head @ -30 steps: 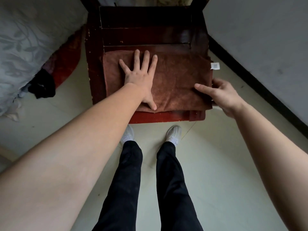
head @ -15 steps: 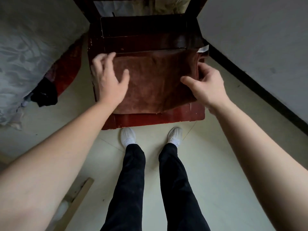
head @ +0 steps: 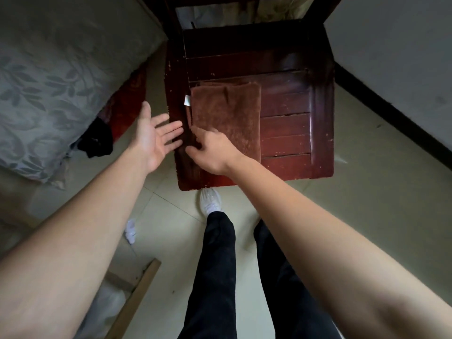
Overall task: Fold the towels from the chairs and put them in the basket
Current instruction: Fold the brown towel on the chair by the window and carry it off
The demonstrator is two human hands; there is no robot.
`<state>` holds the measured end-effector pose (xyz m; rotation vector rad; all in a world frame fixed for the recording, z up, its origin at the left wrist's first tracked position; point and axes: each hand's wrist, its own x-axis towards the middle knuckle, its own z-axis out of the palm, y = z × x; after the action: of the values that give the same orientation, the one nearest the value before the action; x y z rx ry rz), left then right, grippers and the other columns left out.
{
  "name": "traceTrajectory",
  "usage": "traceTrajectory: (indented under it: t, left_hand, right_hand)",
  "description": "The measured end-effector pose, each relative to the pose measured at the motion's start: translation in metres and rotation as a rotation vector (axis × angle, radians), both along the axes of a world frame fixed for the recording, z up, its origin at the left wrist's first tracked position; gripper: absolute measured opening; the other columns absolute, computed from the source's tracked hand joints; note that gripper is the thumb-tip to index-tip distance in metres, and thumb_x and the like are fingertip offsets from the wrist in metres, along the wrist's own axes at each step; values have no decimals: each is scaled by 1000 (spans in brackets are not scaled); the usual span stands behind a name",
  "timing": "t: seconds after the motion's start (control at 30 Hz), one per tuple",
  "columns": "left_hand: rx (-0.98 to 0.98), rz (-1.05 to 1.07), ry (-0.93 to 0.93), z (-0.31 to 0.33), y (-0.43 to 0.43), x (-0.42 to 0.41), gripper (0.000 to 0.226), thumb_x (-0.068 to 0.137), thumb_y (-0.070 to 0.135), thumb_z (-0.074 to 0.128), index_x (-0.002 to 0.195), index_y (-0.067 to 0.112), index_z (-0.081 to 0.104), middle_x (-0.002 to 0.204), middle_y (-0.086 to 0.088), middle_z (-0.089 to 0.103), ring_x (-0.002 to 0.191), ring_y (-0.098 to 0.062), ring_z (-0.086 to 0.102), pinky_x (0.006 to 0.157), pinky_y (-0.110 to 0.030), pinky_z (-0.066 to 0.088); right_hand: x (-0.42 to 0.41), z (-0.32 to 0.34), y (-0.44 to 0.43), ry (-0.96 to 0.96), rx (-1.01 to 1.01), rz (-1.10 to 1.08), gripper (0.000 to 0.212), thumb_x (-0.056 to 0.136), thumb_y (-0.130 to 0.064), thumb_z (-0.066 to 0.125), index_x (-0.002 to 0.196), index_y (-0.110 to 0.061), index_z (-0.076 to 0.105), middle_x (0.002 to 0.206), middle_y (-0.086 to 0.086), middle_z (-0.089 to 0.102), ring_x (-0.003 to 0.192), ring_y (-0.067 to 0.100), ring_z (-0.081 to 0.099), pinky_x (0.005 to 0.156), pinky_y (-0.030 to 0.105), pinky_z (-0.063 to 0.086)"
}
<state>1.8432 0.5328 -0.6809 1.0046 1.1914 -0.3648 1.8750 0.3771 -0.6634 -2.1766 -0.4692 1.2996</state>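
Observation:
A brown towel (head: pixel 227 116) lies folded into a narrow rectangle on the left half of the dark red wooden chair seat (head: pixel 288 133), its white tag at the left edge. My right hand (head: pixel 210 150) rests on the towel's near left corner, fingers curled at its edge; whether it pinches the cloth is unclear. My left hand (head: pixel 155 135) hovers just left of the chair, palm up and fingers spread, holding nothing. No basket is in view.
A bed with a grey leaf-patterned cover (head: pixel 53 77) lies to the left, with a black item (head: pixel 96 139) at its edge. A white wall with a black skirting (head: pixel 396 123) runs on the right. A wooden plank (head: pixel 137 294) and crumpled paper (head: pixel 130 231) lie on the tiled floor.
The towel has been folded over from right to left, so it covers only the left half of the seat. My right hand crossed to the left edge; my left hand moved off the towel.

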Motion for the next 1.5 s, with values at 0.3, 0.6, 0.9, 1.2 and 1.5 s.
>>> traceTrajectory:
  t: [0.3,0.6,0.9,1.2,1.5]
  left_hand:
    - [1092,-1497,-321,-7,-28,-14,119,70,69,70,157,26,1,163,-8,-20,151,-27,-15,119,-53,7]
    - [977,-1810,-150,-23,-24,-21,147,55,79,71,151,26,-27,155,-7,-40,148,-30,-24,120,-59,1]
    - [460,-327,98,-22,-67,-12,41,91,34,49,127,15,52,105,0,61,109,-24,60,88,-35,47]
    - [22,-214,54,-8,-61,4,57,88,69,45,120,28,69,113,1,74,105,-18,70,96,-43,53]
    - [-40,-132,-128,63,-69,-24,21,92,13,65,111,22,67,105,-3,75,93,-18,72,76,-35,59]
  right_hand:
    - [24,-16,-113,-726,-133,307,96,83,-60,64,157,-14,25,166,20,12,152,41,12,120,55,21]
    - [47,-42,-112,-432,-412,374,140,60,-87,63,152,-32,-28,161,19,-28,149,43,-22,121,58,-6]
    - [21,-26,-103,-149,-13,-503,86,85,-25,66,158,-18,20,153,10,42,141,27,38,117,39,33]
    - [16,-34,-97,321,72,-1078,79,59,-38,72,134,-19,60,115,0,74,104,17,69,91,37,55]
    - [35,37,-125,506,247,-835,34,90,-17,67,124,-23,66,102,-2,73,94,18,67,85,37,52]
